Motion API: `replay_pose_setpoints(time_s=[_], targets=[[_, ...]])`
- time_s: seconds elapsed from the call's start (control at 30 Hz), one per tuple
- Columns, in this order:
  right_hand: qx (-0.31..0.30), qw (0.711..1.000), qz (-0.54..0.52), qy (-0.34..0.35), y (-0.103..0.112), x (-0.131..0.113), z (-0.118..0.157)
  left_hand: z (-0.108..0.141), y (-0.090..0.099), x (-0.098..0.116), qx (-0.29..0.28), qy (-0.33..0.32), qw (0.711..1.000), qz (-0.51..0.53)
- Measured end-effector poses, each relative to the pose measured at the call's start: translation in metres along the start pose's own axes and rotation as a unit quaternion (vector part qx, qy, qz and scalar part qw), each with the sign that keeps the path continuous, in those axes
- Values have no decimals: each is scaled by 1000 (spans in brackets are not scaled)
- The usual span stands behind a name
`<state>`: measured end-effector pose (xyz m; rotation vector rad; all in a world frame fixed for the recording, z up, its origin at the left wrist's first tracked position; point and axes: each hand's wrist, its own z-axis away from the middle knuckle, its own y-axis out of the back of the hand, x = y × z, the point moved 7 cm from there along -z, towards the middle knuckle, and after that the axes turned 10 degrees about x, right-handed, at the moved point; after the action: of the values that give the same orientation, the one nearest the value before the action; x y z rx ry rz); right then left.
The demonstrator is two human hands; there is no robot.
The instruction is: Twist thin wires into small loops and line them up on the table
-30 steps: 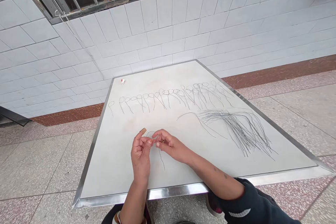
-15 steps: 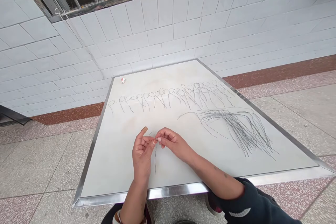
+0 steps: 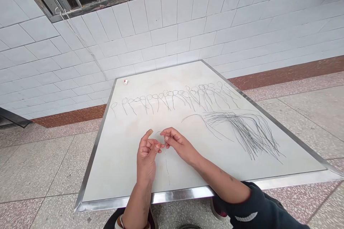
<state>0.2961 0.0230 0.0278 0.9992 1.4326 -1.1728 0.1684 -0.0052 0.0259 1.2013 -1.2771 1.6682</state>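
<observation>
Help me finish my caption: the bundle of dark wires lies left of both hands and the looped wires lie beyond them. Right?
The side is wrong: the head view shows the bundle of dark wires right of the left hand and right hand. The looped wires do lie beyond.

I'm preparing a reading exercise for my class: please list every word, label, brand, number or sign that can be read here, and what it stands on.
There is no readable text in this view.
Small red-and-white item near the far left corner of the table: too small to tell whether it bears print.
Pale patch on the dark sleeve: no letters can be made out.
</observation>
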Motion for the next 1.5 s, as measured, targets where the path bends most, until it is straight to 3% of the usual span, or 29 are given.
replay_pose_setpoints(time_s=[0.27,0.57,0.77,0.9,1.07,1.2,1.33,1.5], targets=[[-5,1000,22,16,-2,-3,0,2,-5,-9,-25,32,999,-18],[9,999,26,-36,6,-3,0,9,-16,-10,-79,103,991,38],[-32,997,68,21,12,-8,-3,12,-17,-7,-129,125,984,4],[-18,995,91,38,18,-9,-7,12,-16,-4,-137,115,984,-7],[8,994,105,37,18,-14,-9,14,-10,2,-138,116,983,-27],[63,992,105,16,20,-23,0,24,9,9,-127,137,981,-46],[34,997,72,3,1,-26,23,41,26,22,-59,126,989,-39],[-55,997,47,9,-34,-23,61,79,18,30,-58,141,988,21]])
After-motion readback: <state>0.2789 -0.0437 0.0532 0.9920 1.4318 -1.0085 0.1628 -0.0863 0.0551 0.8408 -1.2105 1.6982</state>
